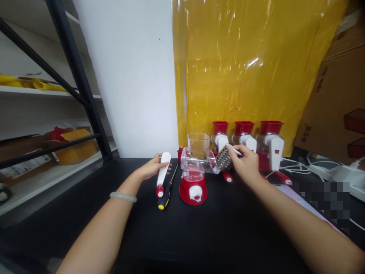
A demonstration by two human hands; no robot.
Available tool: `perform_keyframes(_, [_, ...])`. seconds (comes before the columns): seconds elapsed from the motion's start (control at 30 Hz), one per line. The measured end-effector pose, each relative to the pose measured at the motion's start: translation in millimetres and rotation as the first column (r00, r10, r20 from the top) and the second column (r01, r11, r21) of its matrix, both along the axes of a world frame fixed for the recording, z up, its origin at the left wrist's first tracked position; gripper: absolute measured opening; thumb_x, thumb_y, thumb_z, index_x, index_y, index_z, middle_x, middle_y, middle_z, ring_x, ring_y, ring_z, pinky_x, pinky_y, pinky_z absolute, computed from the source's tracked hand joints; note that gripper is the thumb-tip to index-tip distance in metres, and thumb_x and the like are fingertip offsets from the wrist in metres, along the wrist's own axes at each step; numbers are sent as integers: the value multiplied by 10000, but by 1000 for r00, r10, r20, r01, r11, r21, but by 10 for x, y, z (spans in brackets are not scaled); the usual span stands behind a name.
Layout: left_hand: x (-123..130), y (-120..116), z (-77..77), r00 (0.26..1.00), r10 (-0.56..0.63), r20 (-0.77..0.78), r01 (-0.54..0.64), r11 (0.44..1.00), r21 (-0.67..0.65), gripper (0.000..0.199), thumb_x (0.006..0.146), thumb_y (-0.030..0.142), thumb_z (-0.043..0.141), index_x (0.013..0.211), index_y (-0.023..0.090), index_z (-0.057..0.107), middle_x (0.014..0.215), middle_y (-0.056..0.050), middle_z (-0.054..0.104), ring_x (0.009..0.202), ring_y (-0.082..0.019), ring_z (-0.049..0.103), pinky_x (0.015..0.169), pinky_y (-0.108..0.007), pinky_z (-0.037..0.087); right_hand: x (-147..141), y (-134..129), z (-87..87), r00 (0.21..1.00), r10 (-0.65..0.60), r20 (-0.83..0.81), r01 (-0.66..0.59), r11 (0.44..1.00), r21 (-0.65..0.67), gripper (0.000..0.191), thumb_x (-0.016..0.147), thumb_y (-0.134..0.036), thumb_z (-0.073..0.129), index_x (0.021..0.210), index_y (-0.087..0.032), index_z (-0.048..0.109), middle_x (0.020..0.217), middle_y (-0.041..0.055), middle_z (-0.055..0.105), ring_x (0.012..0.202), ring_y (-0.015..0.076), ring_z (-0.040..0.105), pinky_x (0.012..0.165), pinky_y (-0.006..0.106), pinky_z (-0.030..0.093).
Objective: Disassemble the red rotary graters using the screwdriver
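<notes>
Red plastic forms the base [193, 193] under the clear housing [196, 158], which stands upright on the black table [176, 236] straight ahead of me, at twelve o'clock. My left hand [155, 166] pinches the white crank [163, 167] between thumb and fingers, at nine o'clock from that housing, its red knob [160, 191] pointing down to six. Just beside the crank lies a black-and-yellow screwdriver [166, 197], at eight o'clock from the housing.

At three o'clock, my right hand [245, 161] has its thumb and fingers closed on the white end of the metal grating drum [224, 159]. I hold the drum tilted at the housing's open right end; whether the two touch, I cannot tell. Beyond it, towards two o'clock, three red-and-white graters [245, 142] stand in a row before the yellow curtain [242, 68].
</notes>
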State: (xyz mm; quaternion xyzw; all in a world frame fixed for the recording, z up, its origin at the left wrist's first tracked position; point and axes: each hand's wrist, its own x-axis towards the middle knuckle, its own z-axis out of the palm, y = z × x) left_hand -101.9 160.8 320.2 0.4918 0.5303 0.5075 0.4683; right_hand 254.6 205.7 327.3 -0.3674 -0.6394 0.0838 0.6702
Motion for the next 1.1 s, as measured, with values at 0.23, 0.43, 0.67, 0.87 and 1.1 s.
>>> perform_keyframes(0.23, [-30,11,-62,993,-60,-98,64,997,36,448,791,186,786,1196,158,597,866,-93,728,766,-225,731,685,-344,602,-29,0,-6,990,54,128,-64,995,73,359,894,-536,636,714,-230,690,738,51,712,706,215,640,692,357,482])
perform_keyframes(0.43, [-51,18,-61,961,-12,-275,22,999,34,446,738,250,804,1150,158,661,846,-95,752,740,-249,723,633,-333,572,-27,34,-17,988,55,147,-72,992,108,342,918,-528,614,749,-243,698,745,48,682,747,227,623,729,380,472])
perform_keyframes(0.67, [-203,137,-155,858,109,-501,-19,984,180,527,564,294,899,1053,183,737,1057,-126,778,956,-325,716,813,-361,545,-66,5,-19,984,107,141,-124,986,116,320,928,-508,598,770,-250,704,742,46,669,749,230,602,729,386,467])
perform_keyframes(0.87, [-251,165,-203,775,119,-620,-18,986,166,511,586,338,880,1057,207,733,1112,-128,772,1018,-346,709,913,-403,533,-72,36,-43,991,111,79,-120,986,114,262,907,-474,635,820,-236,700,842,60,672,839,237,630,791,397,500])
perform_keyframes(1.1, [-206,115,-153,719,181,-671,-40,975,220,437,547,328,897,942,234,733,1045,-114,783,969,-352,712,861,-390,539,27,115,48,977,113,-181,-108,993,40,407,907,-564,606,1091,-217,711,1121,116,725,1077,278,667,926,456,542])
